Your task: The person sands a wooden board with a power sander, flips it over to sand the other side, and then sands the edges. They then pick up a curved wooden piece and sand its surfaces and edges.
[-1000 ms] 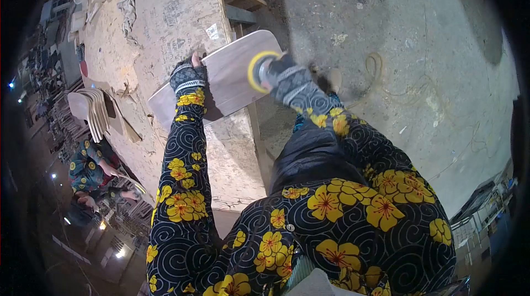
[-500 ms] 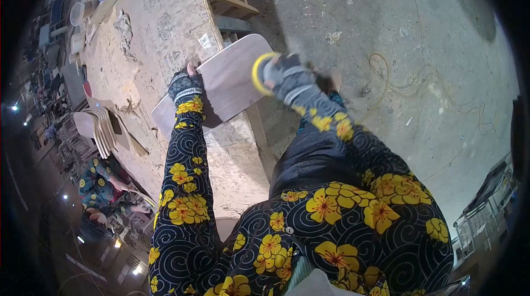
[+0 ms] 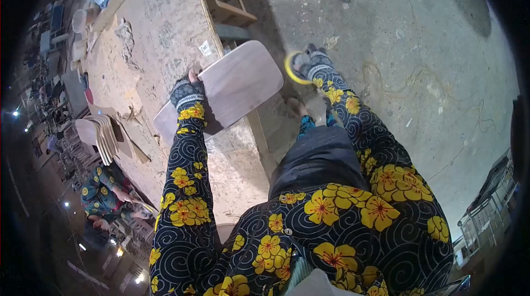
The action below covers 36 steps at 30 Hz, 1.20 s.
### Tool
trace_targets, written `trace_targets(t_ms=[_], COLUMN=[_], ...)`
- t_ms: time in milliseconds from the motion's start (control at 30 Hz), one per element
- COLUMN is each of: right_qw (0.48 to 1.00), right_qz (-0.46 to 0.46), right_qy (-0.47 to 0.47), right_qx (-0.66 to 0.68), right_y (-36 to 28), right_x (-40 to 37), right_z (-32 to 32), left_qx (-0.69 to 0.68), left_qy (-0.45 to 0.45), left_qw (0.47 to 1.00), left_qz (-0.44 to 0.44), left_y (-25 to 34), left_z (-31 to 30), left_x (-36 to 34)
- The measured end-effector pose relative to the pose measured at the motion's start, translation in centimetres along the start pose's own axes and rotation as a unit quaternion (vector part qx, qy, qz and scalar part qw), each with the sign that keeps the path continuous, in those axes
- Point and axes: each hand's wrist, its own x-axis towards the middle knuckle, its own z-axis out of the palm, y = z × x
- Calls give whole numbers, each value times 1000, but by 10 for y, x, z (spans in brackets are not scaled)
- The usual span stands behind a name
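A flat wooden board (image 3: 243,78) with rounded corners lies aslant over the bench edge, its right end jutting past it. My left hand (image 3: 186,90), in a grey patterned fingerless glove, grips the board's far long edge; the thumb shows and the other fingers are partly hidden. Off the board's right end, over the floor, my right hand (image 3: 316,63) wears a matching glove. Its fingers are closed on a round yellow-rimmed pad (image 3: 290,69), which is held tilted and apart from the board. The pad's working face is hard to make out.
Under the board is a worn plywood bench (image 3: 165,31). On its left side sit a stack of curved wooden pieces (image 3: 102,136) and a crumpled cloth (image 3: 126,39). A wooden frame (image 3: 234,14) stands by the far edge. A co-worker (image 3: 99,191) sits at lower left. A thin hose (image 3: 381,83) coils on the floor.
My right hand has moved right with the pad, from beside the board's end to farther out over the floor. My left hand still holds the board, which appears slightly lower in view.
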Motion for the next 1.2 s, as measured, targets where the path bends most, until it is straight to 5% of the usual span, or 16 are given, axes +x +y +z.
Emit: trace_targets(t_ms=[333, 467, 700, 900, 933, 1100, 1133, 1200], right_qw=[995, 992, 991, 994, 994, 994, 992, 985], right_qz=[54, 64, 46, 3, -7, -86, -105, -159], right_qy=[43, 50, 49, 16, 8, -25, -29, -41], right_qx=[72, 98, 119, 112, 106, 67, 60, 49], right_y=[80, 90, 72, 10, -8, -94, -106, -146], right_x=[-42, -51, -32, 18, 26, 69, 75, 84], right_z=[-111, -150, -190, -205, -207, -213, -213, -211], left_qx=[-49, -89, -109, -121, -132, -166, -218, -269], left_qy=[10, -79, -76, -179, -207, -17, -41, -14], left_qw=[999, 993, 991, 975, 969, 973, 956, 910], left_qz=[-7, -27, 14, 52, 14, -160, -191, -316], left_y=[12, 19, 0, -7, -5, -46, -57, -89], left_z=[-45, -93, -72, -70, -115, -129, -177, -137], left_x=[-22, -23, -16, -9, -16, 13, 13, 51])
